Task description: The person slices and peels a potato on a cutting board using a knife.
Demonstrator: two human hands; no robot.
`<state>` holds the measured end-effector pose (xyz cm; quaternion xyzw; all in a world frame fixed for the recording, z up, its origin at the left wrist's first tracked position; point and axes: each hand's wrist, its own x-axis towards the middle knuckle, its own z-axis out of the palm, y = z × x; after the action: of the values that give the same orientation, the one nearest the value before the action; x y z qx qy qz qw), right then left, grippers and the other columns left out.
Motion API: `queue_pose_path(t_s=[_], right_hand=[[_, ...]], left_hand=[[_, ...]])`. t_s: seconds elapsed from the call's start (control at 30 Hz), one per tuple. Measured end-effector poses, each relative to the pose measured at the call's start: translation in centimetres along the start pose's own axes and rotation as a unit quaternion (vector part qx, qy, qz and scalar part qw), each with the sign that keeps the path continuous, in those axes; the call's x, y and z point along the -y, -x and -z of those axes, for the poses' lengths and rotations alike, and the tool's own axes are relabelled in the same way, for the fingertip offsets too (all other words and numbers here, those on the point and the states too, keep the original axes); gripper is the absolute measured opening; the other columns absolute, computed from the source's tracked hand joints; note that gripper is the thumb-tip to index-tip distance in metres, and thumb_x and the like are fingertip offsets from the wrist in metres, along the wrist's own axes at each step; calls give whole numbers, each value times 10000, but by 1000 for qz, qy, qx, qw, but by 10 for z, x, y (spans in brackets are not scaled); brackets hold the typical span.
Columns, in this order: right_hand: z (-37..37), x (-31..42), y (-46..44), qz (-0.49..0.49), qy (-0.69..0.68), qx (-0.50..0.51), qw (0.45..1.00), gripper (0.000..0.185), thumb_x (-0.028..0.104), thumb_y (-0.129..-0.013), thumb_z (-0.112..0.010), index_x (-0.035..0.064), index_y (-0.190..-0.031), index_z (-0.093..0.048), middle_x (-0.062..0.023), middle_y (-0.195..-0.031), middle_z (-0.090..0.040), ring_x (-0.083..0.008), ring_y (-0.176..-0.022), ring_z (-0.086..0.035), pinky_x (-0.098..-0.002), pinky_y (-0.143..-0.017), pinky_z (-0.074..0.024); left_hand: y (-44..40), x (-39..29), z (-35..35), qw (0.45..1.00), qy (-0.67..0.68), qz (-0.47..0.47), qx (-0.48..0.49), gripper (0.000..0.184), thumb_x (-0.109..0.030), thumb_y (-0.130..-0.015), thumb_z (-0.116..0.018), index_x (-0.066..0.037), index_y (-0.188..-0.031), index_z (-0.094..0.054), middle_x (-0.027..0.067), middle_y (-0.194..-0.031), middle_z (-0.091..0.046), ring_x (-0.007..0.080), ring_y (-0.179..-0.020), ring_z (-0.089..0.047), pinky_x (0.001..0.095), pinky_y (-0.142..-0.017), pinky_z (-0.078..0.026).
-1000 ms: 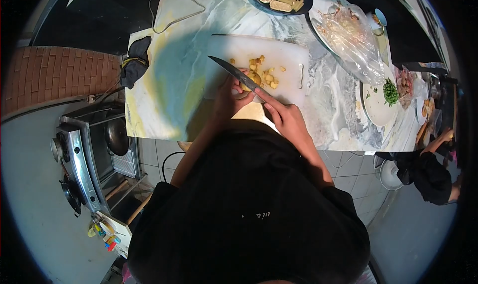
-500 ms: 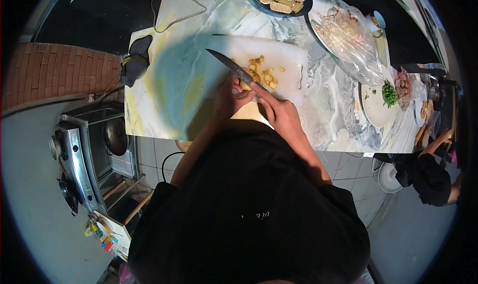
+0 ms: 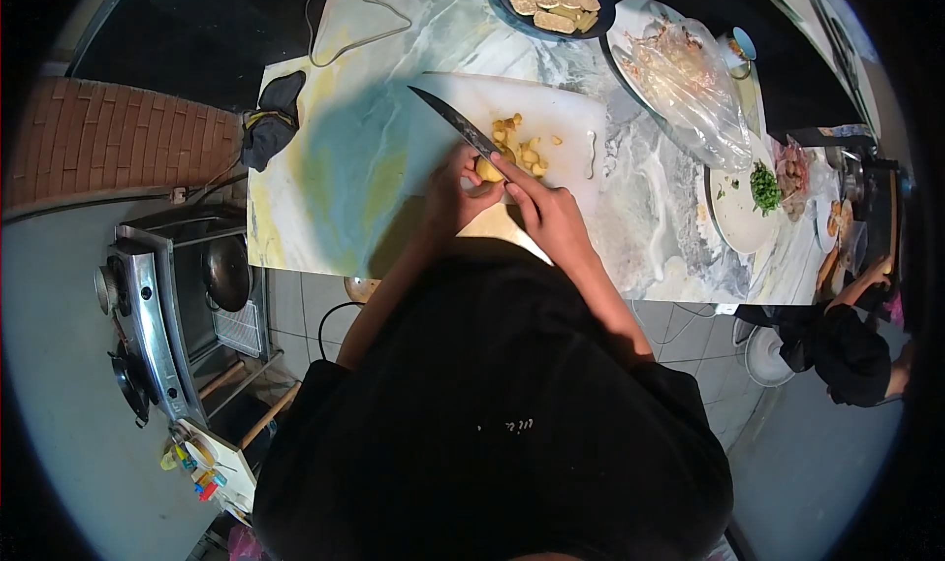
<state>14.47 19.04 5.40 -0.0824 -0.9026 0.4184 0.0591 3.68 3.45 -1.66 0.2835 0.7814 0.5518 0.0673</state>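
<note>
At far left a brick wall [image 3: 128,148] stands above a steel stove [image 3: 153,315], with a wok [image 3: 226,274] beside it, near the table's left edge. A dark cloth [image 3: 273,123] lies on that edge; from there a broad stretch of marble table [image 3: 345,167] runs to the white cutting board [image 3: 566,118]. Over the board's near side, just in front of the body, the left hand [image 3: 463,197] pinches a yellow piece [image 3: 487,170] between its fingers. The knife [image 3: 448,118] slants across it, tip pointing far-left, its handle clasped in the right hand [image 3: 551,212]. Cut pieces [image 3: 532,157] lie just beyond. A strip of marble separates the board from a platter [image 3: 627,20] under a plastic bag [image 3: 699,98] and a plate [image 3: 738,217] of chopped greens [image 3: 763,189], crowding the right end. Another person [image 3: 851,354] is at far right. Compared with half a second ago, more of the yellow piece shows below the blade, while the cut pieces lie much as before.
</note>
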Motion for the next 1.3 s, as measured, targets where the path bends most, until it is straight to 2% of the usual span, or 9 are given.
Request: queue_pose_path(t_s=[0.5,0.63,0.7,0.77,0.9,0.93,0.97,1.07,1.3], right_hand=[[17,-3,17,-52,-21,28,998,410,271,-1074,-572,353,-1473,-606,-250,-702,-615,-473,-676,-633,-523,-652,-521],[12,1,6,-48,-40,31,998,413,249,-1075,-566,330,-1478,-603,-242,-921,-701,-468,-732,-659,-503,-693,-551],[13,1,-1,-39,-51,23,998,410,241,-1076,-563,318,-1477,-606,-234,-1017,-722,-466,-754,-669,-495,-709,-562],[15,-1,-10,-74,-54,39,995,403,227,-1079,-555,291,-1473,-609,-199,-1183,-705,-467,-800,-682,-488,-751,-576],[9,-16,-12,12,-80,-43,996,382,232,-1082,-552,261,-1456,-622,-238,-1048,-732,-473,-778,-683,-475,-728,-562],[20,-7,-11,-76,-84,-22,993,379,235,-1083,-552,244,-1457,-614,-248,-970,-728,-469,-762,-686,-468,-713,-551],[26,-2,-11,-164,-89,-2,983,378,239,-1085,-551,228,-1458,-606,-259,-892,-725,-465,-746,-688,-461,-698,-540],[24,-24,-6,-149,-82,-27,985,393,256,-1088,-547,211,-1478,-566,-258,-781,-689,-442,-709,-692,-453,-667,-518],[28,-23,-1,-162,-129,-47,977,461,278,-1101,-510,247,-1559,-463,-277,-873,-718,-489,-874,-718,-492,-778,-554]], left_hand=[[-2,-16,-1,999,2,-10,-32,493,-74,-772,-899,-32,-1174,-618,89,-970,-750,169,-808,-714,291,-708,-583],[-2,-6,0,1000,6,-11,-18,520,-68,-773,-897,-33,-1214,-625,81,-1002,-752,160,-833,-718,284,-713,-584],[-2,-6,-2,999,30,-14,-19,526,-92,-760,-908,-59,-1212,-641,73,-1167,-707,188,-899,-702,302,-742,-597],[-2,-8,-1,999,27,-25,-15,555,-73,-771,-897,-44,-1256,-629,81,-1186,-713,167,-924,-709,288,-743,-591],[-2,-13,2,1000,24,-12,-10,569,-52,-787,-883,-27,-1292,-620,87,-1275,-693,148,-958,-708,265,-752,-582],[-2,-13,2,1000,25,-12,-10,569,-52,-787,-883,-27,-1292,-620,87,-1275,-693,148,-958,-708,265,-752,-582],[-2,-12,2,1000,19,-9,-7,577,-72,-784,-887,-44,-1293,-616,91,-1270,-684,181,-961,-701,295,-769,-586],[-1,-20,6,1000,-19,-21,10,582,-92,-790,-880,-51,-1299,-602,114,-1264,-666,252,-1011,-680,356,-845,-577],[-23,-44,19,988,-105,-105,37,623,-108,-775,-869,-11,-1318,-579,204,-1277,-628,401,-1193,-599,491,-1048,-491]])
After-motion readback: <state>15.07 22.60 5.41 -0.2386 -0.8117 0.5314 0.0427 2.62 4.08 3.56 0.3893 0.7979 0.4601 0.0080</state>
